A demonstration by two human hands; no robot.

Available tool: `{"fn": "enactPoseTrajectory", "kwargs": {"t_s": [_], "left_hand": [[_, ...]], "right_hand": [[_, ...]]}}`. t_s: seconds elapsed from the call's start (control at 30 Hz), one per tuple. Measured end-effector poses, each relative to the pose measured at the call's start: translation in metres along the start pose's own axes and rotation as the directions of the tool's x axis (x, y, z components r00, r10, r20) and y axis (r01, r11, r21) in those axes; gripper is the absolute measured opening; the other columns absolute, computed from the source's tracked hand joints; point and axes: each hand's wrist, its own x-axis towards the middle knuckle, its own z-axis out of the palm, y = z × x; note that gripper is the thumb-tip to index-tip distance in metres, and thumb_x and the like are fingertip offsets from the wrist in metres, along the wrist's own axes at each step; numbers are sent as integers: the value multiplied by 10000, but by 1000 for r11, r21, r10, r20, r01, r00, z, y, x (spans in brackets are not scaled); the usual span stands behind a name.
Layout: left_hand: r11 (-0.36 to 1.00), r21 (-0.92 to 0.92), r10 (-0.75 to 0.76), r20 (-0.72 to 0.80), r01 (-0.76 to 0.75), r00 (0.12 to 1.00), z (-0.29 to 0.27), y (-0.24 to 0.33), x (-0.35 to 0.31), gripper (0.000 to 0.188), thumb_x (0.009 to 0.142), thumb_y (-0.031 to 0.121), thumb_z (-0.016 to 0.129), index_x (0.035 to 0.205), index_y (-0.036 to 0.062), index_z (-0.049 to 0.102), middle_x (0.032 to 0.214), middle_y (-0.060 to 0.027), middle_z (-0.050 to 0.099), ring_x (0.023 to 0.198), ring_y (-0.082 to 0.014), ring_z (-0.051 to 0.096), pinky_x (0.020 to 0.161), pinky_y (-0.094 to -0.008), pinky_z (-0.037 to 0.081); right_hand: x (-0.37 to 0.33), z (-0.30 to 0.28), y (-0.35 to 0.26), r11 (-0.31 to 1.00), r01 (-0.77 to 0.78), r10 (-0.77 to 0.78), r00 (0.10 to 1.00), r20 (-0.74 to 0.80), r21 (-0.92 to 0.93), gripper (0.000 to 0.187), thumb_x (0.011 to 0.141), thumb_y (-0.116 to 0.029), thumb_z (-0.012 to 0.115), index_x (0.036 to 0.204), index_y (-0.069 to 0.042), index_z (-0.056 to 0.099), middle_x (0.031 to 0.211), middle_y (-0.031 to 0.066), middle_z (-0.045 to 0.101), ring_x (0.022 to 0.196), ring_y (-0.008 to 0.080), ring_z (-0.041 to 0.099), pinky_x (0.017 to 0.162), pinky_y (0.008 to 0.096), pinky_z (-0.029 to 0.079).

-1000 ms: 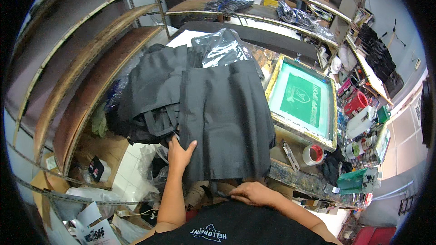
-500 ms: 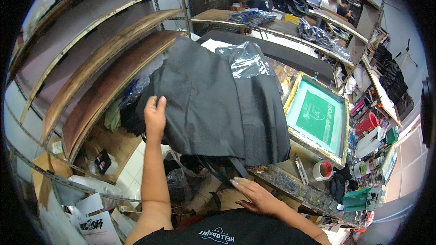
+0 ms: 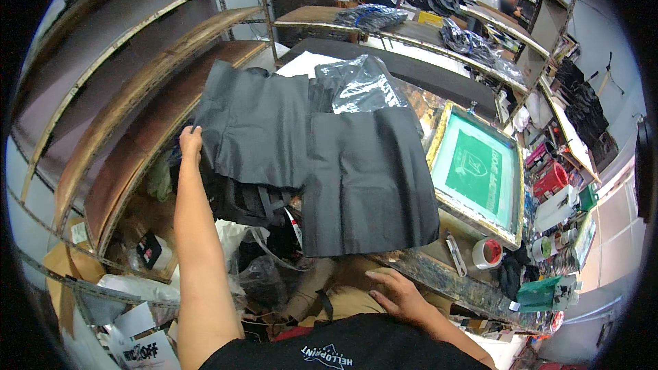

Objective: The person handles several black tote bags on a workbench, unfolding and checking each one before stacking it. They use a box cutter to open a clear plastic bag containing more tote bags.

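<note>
My left hand (image 3: 191,142) is closed on the left edge of a flat black fabric bag (image 3: 260,133), which it holds out over the shelves on the left. A second flat black bag (image 3: 370,185) lies to the right of it, its front edge over the paint-stained bench. Under the held bag hang more dark bags (image 3: 250,202) with straps showing. My right hand (image 3: 401,294) is just below the bench's front edge, fingers apart, touching no bag.
A framed green printing screen (image 3: 480,168) lies on the right of the bench. Near it are a box cutter (image 3: 456,255) and a white tub of red ink (image 3: 488,252). A clear plastic bag (image 3: 363,85) lies behind. Curved-looking shelves (image 3: 164,130) stand left; people work at the back.
My left hand has moved left and away from me, drawing one black bag off the other to the left. My right hand has shifted right, away from the dangling strap.
</note>
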Motion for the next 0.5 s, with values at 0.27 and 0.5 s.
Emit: {"fn": "enactPoseTrajectory", "kwargs": {"t_s": [0.27,0.5], "left_hand": [[731,429,620,-95,-530,779,3,81,-106,627,1015,456,664,1451,24,535,1445,-245,550,1335,-409,543,1091,-511,449],[423,-494,819,567,-759,87,38,132,-417,311,859,297,822,995,32,732,1051,-139,705,971,-325,676,859,-437,548]], "right_hand": [[8,1,5,995,3,4,997,72,-98,435,982,-196,713,1388,-76,612,1226,208,675,1148,404,656,1001,462,536],[4,9,18,990,109,-100,990,100,-92,227,979,-178,697,1177,-70,726,1024,148,716,989,346,675,884,454,535]]}}
